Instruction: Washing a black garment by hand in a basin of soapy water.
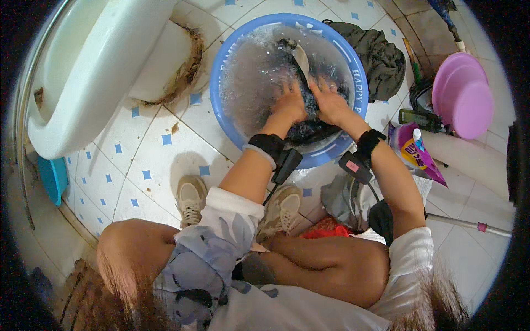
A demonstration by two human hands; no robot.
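A dark wet garment [316,131] with a pale beige band [301,59] lies partly under cloudy, bubbly water in a round blue basin [219,102]. Both of my hands are in this water. On the garment's left side, my left hand [291,105] is closed on the cloth, its fingertips dipping under the surface. My right hand [331,103] grips the cloth on the other side, with the thumb beside the beige band. Water and foam partly hide the fingers of both hands.
A dark olive cloth heap [375,58] lies right of the basin. Farther right are a pink basin [462,96], a dark green bottle [419,119] and a purple pouch [409,148]. A white pedestal sink [99,83] stands left. Grey cloth [341,197] lies by my right shoe.
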